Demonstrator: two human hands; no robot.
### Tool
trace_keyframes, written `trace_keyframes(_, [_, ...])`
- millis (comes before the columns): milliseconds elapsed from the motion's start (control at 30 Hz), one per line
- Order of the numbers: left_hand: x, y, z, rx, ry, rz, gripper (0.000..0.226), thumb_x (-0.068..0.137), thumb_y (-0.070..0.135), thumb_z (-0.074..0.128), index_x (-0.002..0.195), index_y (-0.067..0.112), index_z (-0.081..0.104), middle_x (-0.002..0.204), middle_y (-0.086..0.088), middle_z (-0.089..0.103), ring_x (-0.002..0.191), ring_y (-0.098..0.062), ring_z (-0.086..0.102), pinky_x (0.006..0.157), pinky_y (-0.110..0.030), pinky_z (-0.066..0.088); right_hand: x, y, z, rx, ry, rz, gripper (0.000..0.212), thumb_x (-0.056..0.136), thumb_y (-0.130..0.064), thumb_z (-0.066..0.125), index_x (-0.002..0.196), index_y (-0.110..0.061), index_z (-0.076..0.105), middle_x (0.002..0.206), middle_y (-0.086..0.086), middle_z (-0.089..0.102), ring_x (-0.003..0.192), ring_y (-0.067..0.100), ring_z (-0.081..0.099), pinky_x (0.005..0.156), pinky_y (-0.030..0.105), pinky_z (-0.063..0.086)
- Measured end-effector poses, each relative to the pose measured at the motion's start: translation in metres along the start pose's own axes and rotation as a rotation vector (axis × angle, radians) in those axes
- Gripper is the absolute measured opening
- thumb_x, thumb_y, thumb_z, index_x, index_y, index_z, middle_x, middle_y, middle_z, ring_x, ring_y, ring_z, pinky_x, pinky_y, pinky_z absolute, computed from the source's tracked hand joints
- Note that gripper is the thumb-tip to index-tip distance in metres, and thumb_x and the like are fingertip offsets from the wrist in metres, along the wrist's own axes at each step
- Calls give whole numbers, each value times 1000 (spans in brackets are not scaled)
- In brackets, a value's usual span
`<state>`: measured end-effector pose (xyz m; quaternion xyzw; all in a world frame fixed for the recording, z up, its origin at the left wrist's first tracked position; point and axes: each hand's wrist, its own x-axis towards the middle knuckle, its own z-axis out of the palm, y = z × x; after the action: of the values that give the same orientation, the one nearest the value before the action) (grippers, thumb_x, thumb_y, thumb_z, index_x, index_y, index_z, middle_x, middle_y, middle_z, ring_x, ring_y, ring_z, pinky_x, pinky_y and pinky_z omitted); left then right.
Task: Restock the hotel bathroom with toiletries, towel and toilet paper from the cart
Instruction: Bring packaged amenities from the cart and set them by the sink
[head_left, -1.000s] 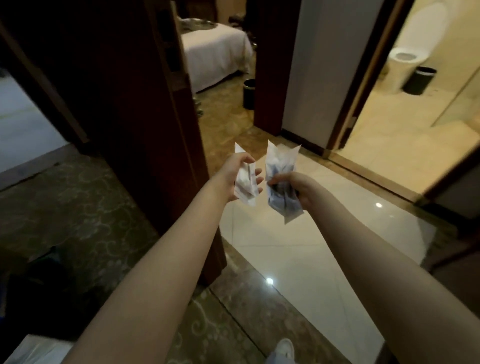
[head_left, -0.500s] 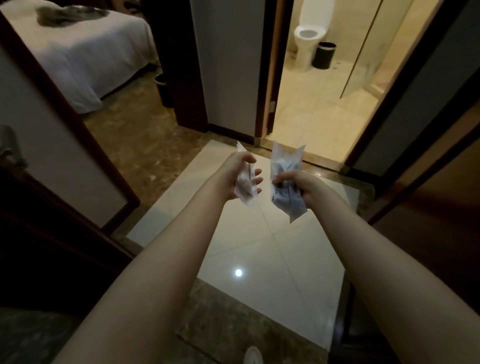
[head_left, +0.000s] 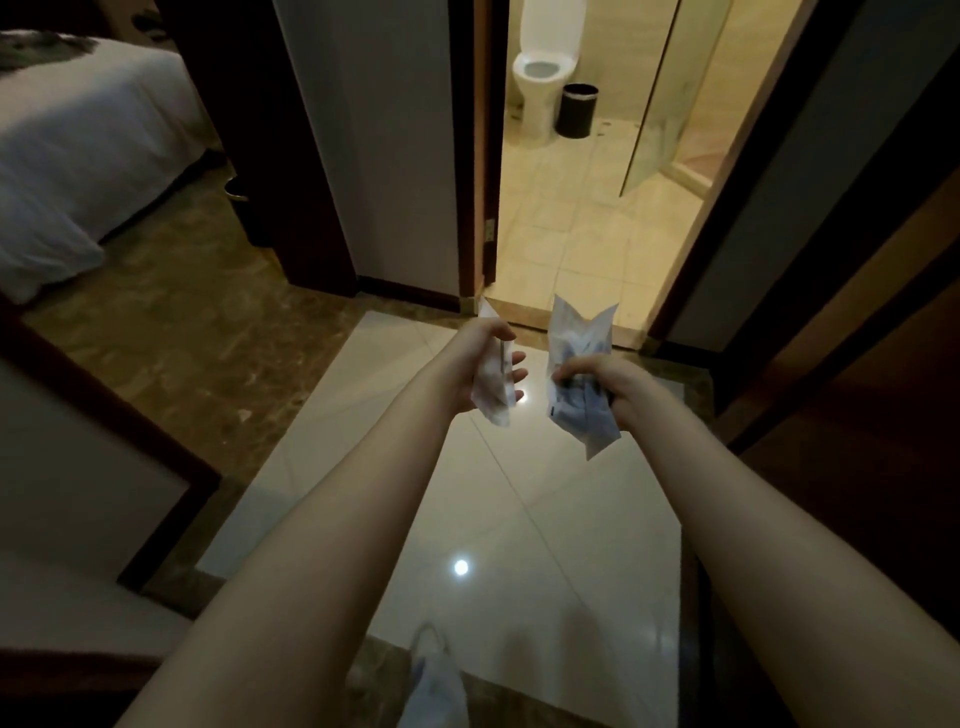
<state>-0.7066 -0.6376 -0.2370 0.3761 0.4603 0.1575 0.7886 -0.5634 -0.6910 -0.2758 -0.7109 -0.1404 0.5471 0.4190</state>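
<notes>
Two sachet bundles are being carried, one in each hand. The left hand (head_left: 485, 366) is curled round a thin white packet (head_left: 492, 397) that stands roughly upright, its top corner poking above the knuckles and its lower end hanging below the palm. The right hand (head_left: 605, 387) is clenched on a bigger bundle (head_left: 582, 374) of white and blue wrappers, long axis also near vertical, tilted a little to the right at the bottom. The two hands are close together, not touching, held out at about the same reach, so neither is clearly nearer the goal.

The bathroom doorway (head_left: 571, 291) lies straight ahead, just beyond the hands, with the sill directly past the pale floor tile (head_left: 467, 519). Inside, the toilet (head_left: 543, 67) and a black bin (head_left: 577, 110) stand at the far wall, and a glass screen (head_left: 675, 104) closes off the right side. No surface for the toiletries is in view yet; I judge it sits out of sight beyond the frame.

The opening looks wide enough to pass with both arms forward; the dark jamb (head_left: 475, 156) on the left and the frame on the right are the edges to clear
</notes>
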Motion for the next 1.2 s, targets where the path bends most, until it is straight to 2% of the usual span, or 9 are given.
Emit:
trace_keyframes(133, [36, 48, -26, -25, -34, -15, 34, 91, 19, 43, 123, 9, 39, 102, -9, 55, 104, -24, 52, 92, -40, 40, 32, -41, 23, -3, 32, 36, 29, 79, -9, 67, 104, 1, 55, 89, 12, 56, 82, 22, 55, 79, 32, 49])
trace_keyframes(233, [59, 80, -44, -16, -37, -32, 26, 90, 20, 46, 112, 7, 45, 93, -9, 57, 88, -21, 55, 82, -37, 45, 50, -71, 42, 32, 19, 27, 15, 81, -7, 65, 92, 0, 56, 84, 12, 56, 74, 20, 55, 62, 27, 48])
trace_keyframes(300, [73, 99, -52, -20, -44, -18, 25, 89, 20, 47, 110, 6, 47, 86, -8, 57, 80, -19, 55, 73, -34, 47, 61, -88, 49, 63, 22, 5, 22, 79, -6, 66, 97, 0, 55, 87, 13, 56, 79, 22, 57, 62, 28, 50])
trace_keyframes(467, [110, 141, -52, 46, -80, -7, 20, 90, 19, 47, 106, 8, 50, 91, -9, 58, 83, -21, 57, 74, -34, 47, 91, -123, 45, 74, 34, 19, 23, 80, -6, 65, 100, 0, 55, 84, 12, 57, 73, 21, 57, 56, 28, 47])
trace_keyframes(600, [150, 169, -33, 48, -83, -40, 31, 89, 20, 49, 117, 6, 46, 95, -10, 58, 88, -23, 57, 76, -36, 48, 117, -152, 25, 97, 48, 43, 30, 82, -9, 65, 107, -1, 51, 85, 11, 55, 74, 20, 55, 56, 28, 44])
trace_keyframes(767, [210, 195, 11, 103, -84, -4, 31, 89, 20, 47, 117, 9, 44, 95, -8, 58, 89, -23, 55, 92, -41, 43, 155, -190, -17, 126, 56, 17, 29, 84, -8, 63, 108, -3, 48, 81, 9, 55, 70, 19, 55, 53, 27, 44])
trace_keyframes(867, [240, 218, 47, 130, -90, -2, 28, 90, 20, 46, 116, 9, 40, 96, -8, 57, 87, -22, 55, 82, -38, 46, 180, -213, -51, 125, 88, 20, 34, 81, -7, 65, 110, -3, 48, 84, 10, 55, 73, 21, 55, 61, 29, 49])
trace_keyframes(967, [272, 246, 78, 170, -122, 37, 39, 91, 19, 45, 128, 10, 36, 98, -7, 56, 87, -20, 54, 68, -34, 47, 214, -240, -84, 16, 187, 8, 44, 77, -9, 69, 115, -1, 49, 88, 10, 52, 79, 23, 53, 76, 35, 48])
trace_keyframes(1200, [336, 286, 109, 161, -109, 54, 26, 91, 18, 46, 114, 8, 38, 96, -7, 55, 86, -20, 55, 69, -35, 48, 277, -292, -124, -28, 221, -6, 47, 75, -10, 70, 115, -1, 49, 86, 11, 53, 77, 24, 54, 58, 30, 44])
